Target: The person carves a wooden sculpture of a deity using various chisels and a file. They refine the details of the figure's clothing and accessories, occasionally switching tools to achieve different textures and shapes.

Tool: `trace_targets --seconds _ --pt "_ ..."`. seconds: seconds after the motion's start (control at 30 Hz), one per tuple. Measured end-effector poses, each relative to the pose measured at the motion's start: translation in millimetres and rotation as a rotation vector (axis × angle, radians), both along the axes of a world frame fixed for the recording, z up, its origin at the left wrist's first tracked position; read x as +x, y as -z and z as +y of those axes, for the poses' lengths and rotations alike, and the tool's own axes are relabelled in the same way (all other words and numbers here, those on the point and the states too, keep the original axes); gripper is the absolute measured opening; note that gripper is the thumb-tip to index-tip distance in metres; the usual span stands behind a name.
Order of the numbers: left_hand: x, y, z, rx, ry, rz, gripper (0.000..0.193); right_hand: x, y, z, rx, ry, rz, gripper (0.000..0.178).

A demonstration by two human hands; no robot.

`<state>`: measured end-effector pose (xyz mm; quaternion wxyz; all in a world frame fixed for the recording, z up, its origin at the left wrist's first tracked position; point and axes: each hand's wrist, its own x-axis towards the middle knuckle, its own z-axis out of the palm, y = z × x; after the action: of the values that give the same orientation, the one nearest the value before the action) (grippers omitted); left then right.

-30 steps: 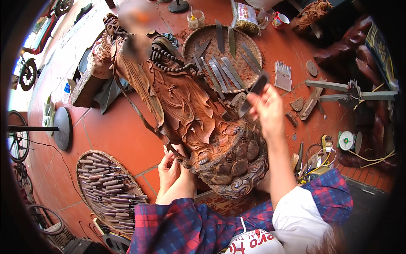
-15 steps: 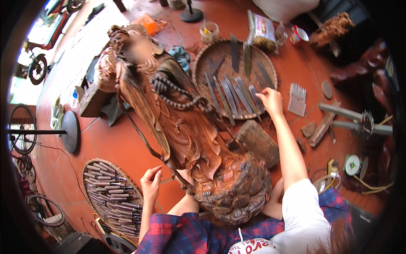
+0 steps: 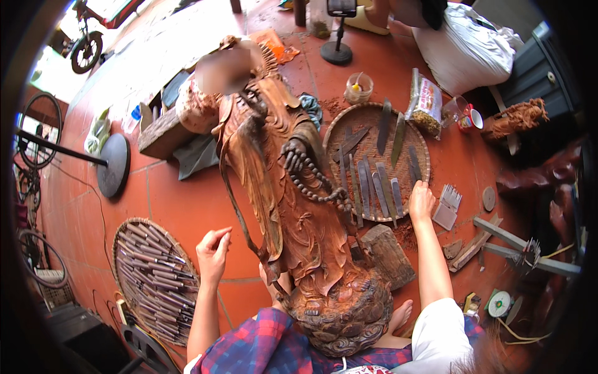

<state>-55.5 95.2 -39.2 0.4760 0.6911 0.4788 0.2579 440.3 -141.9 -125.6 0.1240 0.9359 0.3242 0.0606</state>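
A tall carved wooden statue point(image 3: 311, 230) in a long robe with a string of beads leans away from me, its knobbly base between my legs. My right hand point(image 3: 422, 202) is closed at the near right rim of a round woven tray point(image 3: 334, 128), apparently gripping it. Several flat metal files point(image 3: 381, 190) lie in that tray, just left of the hand. My left hand point(image 3: 213, 252) hovers left of the statue, its fingers curled together with nothing visible in them. Nearest to it is a woven tray point(image 3: 116, 262) full of wooden-handled carving tools point(image 3: 156, 274).
A wood block point(image 3: 387, 257) lies beside the base; another beam point(image 3: 165, 132) lies by the statue's head. A clear box of thin bits point(image 3: 447, 209), a metal stand point(image 3: 511, 246), a cup point(image 3: 471, 119) and a bag point(image 3: 425, 103) are at right. A round black stand base point(image 3: 114, 165) is at left.
My right hand has moved from the ends of the files to the tray's near right rim and closed. My left hand stays raised beside the statue. The view has shifted.
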Motion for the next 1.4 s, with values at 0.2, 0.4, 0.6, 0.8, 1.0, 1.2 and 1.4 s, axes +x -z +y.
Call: trace_targets --seconds 0.2,0.4,0.6,0.8,1.0,1.2,1.4 --pt "19 -10 16 -0.021 0.033 -0.03 0.018 9 4 -6 -0.084 -0.009 -0.029 0.013" --pt "22 -29 19 0.052 -0.029 -0.142 0.016 -17 -73 5 0.302 -0.06 0.156 0.012" --pt "50 -83 17 0.264 0.159 -0.112 0.019 -112 -201 19 1.377 -0.189 1.299 0.022" --pt "82 -99 -10 0.425 0.569 -0.097 0.034 -209 -231 77 1.286 -0.277 1.416 0.029" --pt "92 -99 -22 0.512 0.674 -0.014 0.052 -211 -223 88 1.017 -0.597 1.125 0.018" --pt "95 -100 -15 0.554 0.585 -0.17 0.024 -220 -222 82 1.271 -0.328 1.377 0.024" --pt "98 -105 -10 0.505 0.605 -0.133 0.04 -204 -227 99 1.134 -0.191 1.4 0.014"
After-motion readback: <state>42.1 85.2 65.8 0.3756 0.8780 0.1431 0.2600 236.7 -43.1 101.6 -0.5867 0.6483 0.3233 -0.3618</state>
